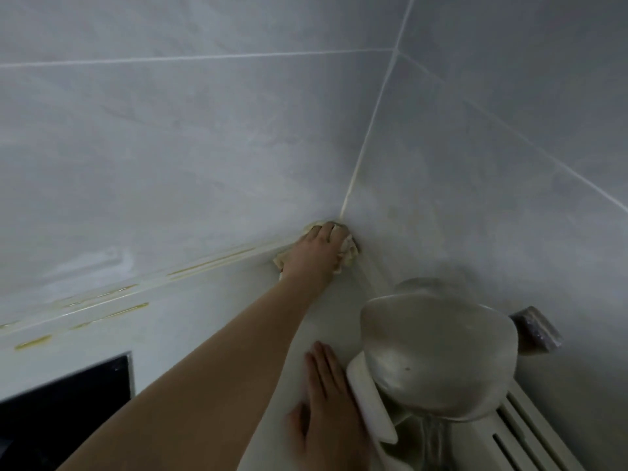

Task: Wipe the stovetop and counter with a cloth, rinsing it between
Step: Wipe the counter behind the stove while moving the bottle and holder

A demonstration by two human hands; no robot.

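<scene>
From the head view, the left hand (319, 248) reaches far into the corner where two grey tiled walls (204, 147) meet the counter (204, 317). It presses a crumpled pale cloth (350, 253) down there, fingers spread flat on top of it, fingertips at the wall joint; cloth bulges out on both sides of the hand. The long bare forearm runs diagonally from the lower left up to the corner.

The right hand (326, 409) lies flat on the counter near the bottom, fingers straight and close together, holding nothing, its edge just beside a white rack (373, 409). On the rack sits an upturned metal bowl (438, 355), dull and rounded, which crowds the counter right of the arm. Behind the bowl a small dark block (538, 329) leans near the right wall; I cannot tell what it is.

A black glassy stovetop (68, 399) shows its corner at lower left. The counter is smooth and off-white, with yellowish smears (32, 342) along the back seam. The tiles are matt grey with pale grout lines.
</scene>
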